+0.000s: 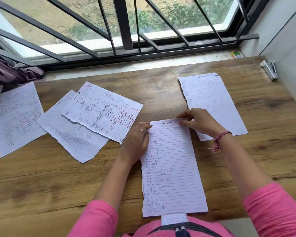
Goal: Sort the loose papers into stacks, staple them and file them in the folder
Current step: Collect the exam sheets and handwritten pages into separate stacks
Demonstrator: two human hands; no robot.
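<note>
Lying straight ahead of you on the wooden bench (229, 168), the lined sheet (173, 168) headed "Section 1" sits between your hands. Your left hand (137, 142) rests flat, fingers straight, on its upper left edge; your right hand (200, 122) pinches its top edge. A second sheet (210, 100) lies partly under your right wrist. Three loose papers (75, 120) spread out at left. A stapler (270, 70) rests at the far right corner, below the barred window (123, 23).

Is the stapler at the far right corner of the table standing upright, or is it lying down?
Lying down. The stapler rests lengthwise on the wooden table beside the wall, untouched by either hand.
</note>
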